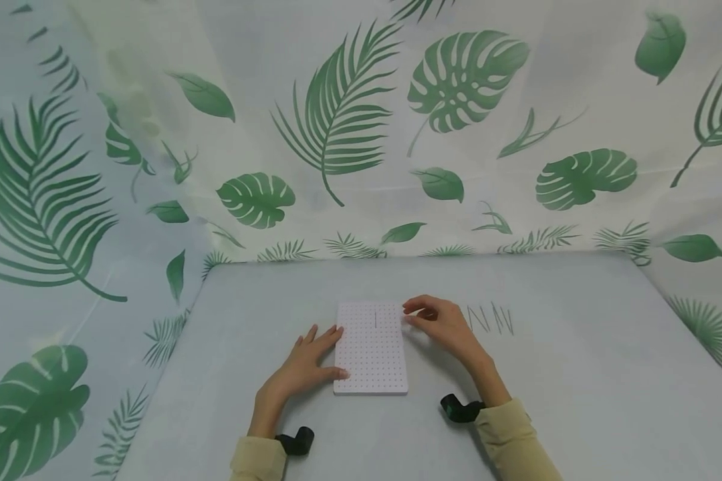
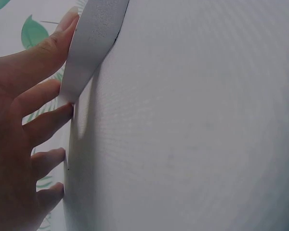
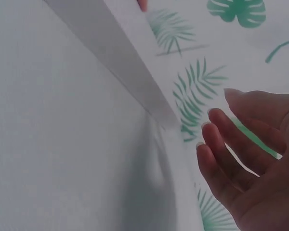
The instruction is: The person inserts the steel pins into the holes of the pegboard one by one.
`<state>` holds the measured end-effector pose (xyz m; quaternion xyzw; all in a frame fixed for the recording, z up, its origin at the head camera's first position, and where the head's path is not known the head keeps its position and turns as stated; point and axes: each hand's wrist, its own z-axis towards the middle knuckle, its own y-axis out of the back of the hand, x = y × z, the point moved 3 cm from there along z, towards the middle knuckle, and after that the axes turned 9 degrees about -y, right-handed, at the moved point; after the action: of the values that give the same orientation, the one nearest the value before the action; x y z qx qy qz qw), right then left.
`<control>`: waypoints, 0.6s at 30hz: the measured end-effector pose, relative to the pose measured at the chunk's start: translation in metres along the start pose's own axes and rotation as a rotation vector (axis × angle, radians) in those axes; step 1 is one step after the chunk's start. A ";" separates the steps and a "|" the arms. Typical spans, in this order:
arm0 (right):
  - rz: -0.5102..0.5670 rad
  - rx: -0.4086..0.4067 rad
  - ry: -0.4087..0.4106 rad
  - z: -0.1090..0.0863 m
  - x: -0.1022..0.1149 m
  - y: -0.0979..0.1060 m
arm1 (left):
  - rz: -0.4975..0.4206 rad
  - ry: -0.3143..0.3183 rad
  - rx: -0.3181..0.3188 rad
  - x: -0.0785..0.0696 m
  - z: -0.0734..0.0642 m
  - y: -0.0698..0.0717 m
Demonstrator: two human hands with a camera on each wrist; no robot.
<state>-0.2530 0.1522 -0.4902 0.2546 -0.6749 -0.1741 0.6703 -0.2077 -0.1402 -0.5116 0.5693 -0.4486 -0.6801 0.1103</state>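
A white pegboard (image 1: 372, 354) with rows of small holes lies flat on the table, and one thin dark stick (image 1: 376, 319) stands in its upper part. My left hand (image 1: 303, 364) steadies the board from its left side, thumb over the edge and fingers spread. In the left wrist view that thumb (image 2: 48, 50) lies along the board's side wall (image 2: 94, 43). Just off the board's upper right edge hovers my right hand (image 1: 442, 325), fingers loosely bent. The right wrist view shows the thumb (image 3: 250, 98) apart from the fingertips, with nothing between them.
Several thin dark sticks (image 1: 496, 318) lie on the white table (image 1: 577, 374), right of my right hand. Leaf-patterned cloth (image 1: 361, 220) hangs behind and at both sides. A black wrist camera (image 1: 457, 409) sits at my right cuff, another (image 1: 297, 441) at my left.
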 end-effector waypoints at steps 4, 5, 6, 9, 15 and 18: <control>-0.036 -0.019 -0.009 0.000 -0.010 0.011 | 0.002 0.004 0.001 0.000 0.000 -0.001; -0.037 -0.023 -0.020 0.000 -0.013 0.014 | -0.001 0.004 0.001 -0.001 0.000 0.000; -0.049 -0.026 -0.024 0.000 -0.016 0.017 | -0.001 0.004 0.001 -0.001 -0.001 0.000; -0.063 -0.032 -0.043 0.001 -0.024 0.026 | -0.008 0.003 0.004 -0.003 -0.001 0.001; -0.111 -0.050 -0.073 0.002 -0.039 0.044 | -0.002 -0.003 0.004 -0.001 -0.001 0.000; -0.135 -0.044 -0.085 0.002 -0.045 0.051 | -0.007 -0.010 0.000 -0.001 -0.001 0.001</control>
<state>-0.2614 0.2191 -0.4976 0.2772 -0.6799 -0.2445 0.6334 -0.2064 -0.1403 -0.5103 0.5676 -0.4470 -0.6833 0.1058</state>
